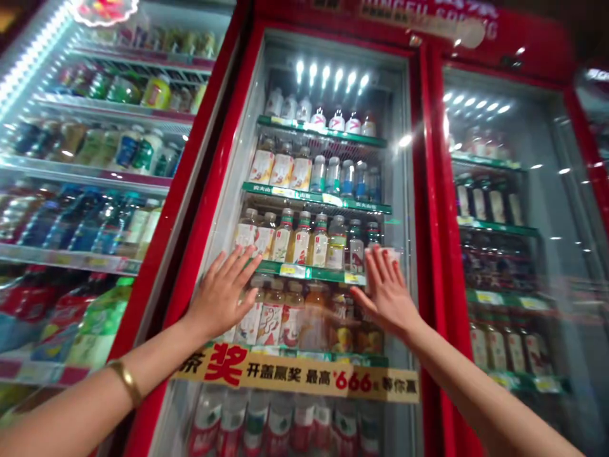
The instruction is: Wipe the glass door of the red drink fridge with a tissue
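Both arms reach up toward the glass door [398, 184] of a red-framed drinks fridge. My left hand [224, 289] is at the door's left side, palm toward the glass, fingers spread; a gold bangle [126, 383] circles that wrist. On the right part of the same door, my right hand [384, 289] is likewise flat with fingers apart. Neither hand holds anything. Whether the palms press on the glass or hover just off it, I cannot tell. Behind the glass, between the hands, stand bottled drinks [301, 238] on a green-edged shelf [314, 273].
A yellow banner [304, 379] with red and black lettering crosses the lower door. To the left, another fridge [190, 143] holds shelves of colourful bottles [85, 216]. A second glass-doored section [547, 254] with bottles stands on the right. Red frame posts [440, 254] separate them.
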Tool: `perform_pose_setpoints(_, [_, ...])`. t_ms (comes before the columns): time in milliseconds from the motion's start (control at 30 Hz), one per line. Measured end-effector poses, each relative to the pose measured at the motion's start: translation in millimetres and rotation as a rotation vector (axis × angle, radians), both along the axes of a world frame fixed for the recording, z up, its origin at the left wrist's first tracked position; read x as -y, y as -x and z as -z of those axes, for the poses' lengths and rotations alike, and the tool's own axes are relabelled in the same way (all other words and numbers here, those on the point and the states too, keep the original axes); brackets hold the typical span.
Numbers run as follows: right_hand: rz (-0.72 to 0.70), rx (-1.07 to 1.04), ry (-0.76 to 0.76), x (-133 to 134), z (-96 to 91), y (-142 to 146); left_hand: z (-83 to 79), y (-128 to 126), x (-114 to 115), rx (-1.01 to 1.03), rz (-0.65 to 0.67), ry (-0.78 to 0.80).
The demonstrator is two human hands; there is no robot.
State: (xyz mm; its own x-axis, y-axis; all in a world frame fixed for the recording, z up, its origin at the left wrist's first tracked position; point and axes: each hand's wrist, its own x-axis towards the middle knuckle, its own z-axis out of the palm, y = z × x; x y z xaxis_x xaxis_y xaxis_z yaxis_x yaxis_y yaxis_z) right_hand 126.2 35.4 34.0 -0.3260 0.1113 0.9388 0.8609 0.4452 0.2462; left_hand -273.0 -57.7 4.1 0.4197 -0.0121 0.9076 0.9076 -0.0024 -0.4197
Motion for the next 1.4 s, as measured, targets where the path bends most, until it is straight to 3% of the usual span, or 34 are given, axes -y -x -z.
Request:
perform_pose_setpoints(67, [0.026,-0.233,0.03,4.3,-39.2,3.8,-14.2,2.9,3.4,-0.019,0.023,-0.016])
perform_pose_setpoints(133, [0.024,-0.22,0.016,16.2,-56.8,26.4,-34.2,6.9,4.2,-0.03,0.05,-0.028])
perform_pose_setpoints(233, [-0.05,0.164,-0.018,37.8,-33.0,62.0,-63.0,11.8,-1.0,-0.053,0.08,-0.039])
perform_pose_setpoints(300, [-0.091,0.377,-0.015,45.0,-13.8,61.3,-73.9,13.7,-6.9,-0.077,0.069,-0.051])
perform_pose_setpoints(333, [-0.09,0.391,-0.006,44.9,-13.5,52.0,-76.4,14.1,-9.6,-0.088,0.054,-0.055])
perform_pose_setpoints(400, [-0.047,0.244,0.018,37.9,-38.5,25.0,-77.1,14.2,-13.7,-0.1,0.022,-0.052])
perform_pose_setpoints(467, [0.02,-0.018,0.043,27.1,-86.4,6.7,-75.2,13.0,-14.8,-0.093,0.01,-0.04])
perform_pose_setpoints(533, [0.073,-0.239,0.062,20.8,-127.2,13.9,-72.8,11.3,-13.5,-0.084,0.018,-0.031])
perform_pose_setpoints(567, [0.086,-0.289,0.067,21.1,-135.5,27.6,-71.5,10.5,-12.6,-0.08,0.027,-0.03])
perform_pose_setpoints(633, [0.056,-0.16,0.048,28.2,-121.7,66.0,-68.3,9.8,-11.7,-0.028,0.053,-0.05])
perform_pose_setpoints(700, [-0.041,0.248,-0.013,37.9,-80.4,101.4,-64.1,10.4,-13.1,0.088,0.089,-0.092])
perform_pose_setpoints(767, [-0.142,0.627,-0.071,42.8,-45.5,118.3,-59.7,11.6,-16.9,0.195,0.112,-0.122])
perform_pose_setpoints(800, [-0.159,0.704,-0.081,42.6,-40.9,119.4,-58.0,12.3,-19.2,0.22,0.117,-0.126])
perform_pose_setpoints(867, [-0.124,0.576,-0.073,38.4,-64.5,115.3,-56.0,13.3,-23.7,0.224,0.123,-0.124])
perform_pose_setpoints(967, [0.02,0.028,0.001,32.7,-144.8,123.4,-55.7,14.0,-27.9,0.22,0.133,-0.13])
perform_pose_setpoints(1033, [0.058,-0.123,0.016,35.0,-181.2,147.6,-55.8,13.9,-28.4,0.222,0.152,-0.134])
perform_pose_setpoints(1100, [-0.005,0.078,-0.064,40.8,-185.1,179.2,-55.1,13.8,-27.6,0.232,0.201,-0.148])
perform_pose_setpoints(1200, [-0.162,0.695,-0.221,48.6,-165.8,212.3,-53.0,13.8,-25.0,0.24,0.296,-0.175])
perform_pose_setpoints(1233, [-0.178,0.78,-0.222,50.5,-166.4,215.7,-52.3,13.8,-23.9,0.23,0.313,-0.177])
perform_pose_setpoints(1300, [-0.145,0.632,-0.146,53.7,-188.1,213.9,-51.2,13.5,-22.1,0.198,0.319,-0.168])
perform_pose_setpoints(1400, [-0.068,0.147,-0.024,58.9,-243.7,213.0,-50.4,13.0,-20.0,0.179,0.3,-0.167])
